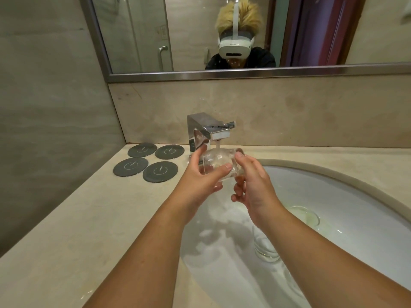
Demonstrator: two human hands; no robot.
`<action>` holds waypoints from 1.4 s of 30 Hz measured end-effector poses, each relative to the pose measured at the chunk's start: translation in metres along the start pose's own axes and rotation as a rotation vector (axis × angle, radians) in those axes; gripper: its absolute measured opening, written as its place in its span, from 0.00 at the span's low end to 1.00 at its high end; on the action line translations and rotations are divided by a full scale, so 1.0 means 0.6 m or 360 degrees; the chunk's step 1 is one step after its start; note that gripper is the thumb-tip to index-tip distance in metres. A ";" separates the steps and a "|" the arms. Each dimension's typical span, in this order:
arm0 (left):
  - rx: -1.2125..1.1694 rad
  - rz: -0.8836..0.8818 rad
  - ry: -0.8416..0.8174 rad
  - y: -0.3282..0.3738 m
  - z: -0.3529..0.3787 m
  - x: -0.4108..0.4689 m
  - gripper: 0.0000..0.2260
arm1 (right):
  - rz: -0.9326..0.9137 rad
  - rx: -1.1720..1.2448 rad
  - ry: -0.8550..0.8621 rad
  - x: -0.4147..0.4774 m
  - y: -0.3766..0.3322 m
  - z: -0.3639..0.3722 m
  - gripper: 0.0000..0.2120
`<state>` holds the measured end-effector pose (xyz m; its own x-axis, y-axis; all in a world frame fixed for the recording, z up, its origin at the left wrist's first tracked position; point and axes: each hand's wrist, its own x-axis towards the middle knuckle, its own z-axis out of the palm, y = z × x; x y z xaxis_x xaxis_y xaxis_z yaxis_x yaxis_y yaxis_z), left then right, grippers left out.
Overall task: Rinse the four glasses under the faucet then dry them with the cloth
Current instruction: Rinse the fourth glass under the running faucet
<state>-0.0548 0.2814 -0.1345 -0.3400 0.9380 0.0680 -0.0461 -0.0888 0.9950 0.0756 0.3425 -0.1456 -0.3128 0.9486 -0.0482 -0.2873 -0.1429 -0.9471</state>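
- We hold a glass [219,162] on its side under the running faucet [209,132], above the sink [355,196].
- Our left hand [201,174] grips one end, thumb across it; our right hand [252,181] grips the other.
- A second glass [265,247] stands in the sink below our right arm.

Four round coasters [160,171] at centre left are dark grey, each with a thin white leaf-like outline. The counter [77,218] is cream with faint pale veining, and the basin [333,196] is white. The faucet [201,130] is bright chrome. The held glass [219,162] is clear. The left wall [44,96] is streaked grey-beige. Along the top, the mirror [222,73] has a brushed silver frame and reflects a purple curtain [320,30].
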 end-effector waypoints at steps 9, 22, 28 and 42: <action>-0.0073 -0.0006 0.0043 0.005 -0.002 0.000 0.34 | -0.0068 -0.0169 -0.0104 -0.007 -0.003 0.006 0.20; -0.0136 0.0051 -0.0005 0.008 0.001 -0.004 0.28 | -0.0334 -0.0332 0.0077 -0.008 0.001 0.014 0.29; -0.0153 -0.0023 0.0025 0.006 0.001 -0.003 0.25 | -0.0408 -0.0509 0.0059 -0.011 0.005 0.015 0.21; -0.0143 0.0033 0.0032 0.004 0.004 -0.002 0.30 | -0.0190 -0.0336 0.0124 -0.010 -0.002 0.011 0.24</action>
<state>-0.0521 0.2809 -0.1323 -0.3607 0.9287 0.0859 -0.1229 -0.1387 0.9827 0.0719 0.3352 -0.1423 -0.2148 0.9753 0.0512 -0.1200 0.0257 -0.9924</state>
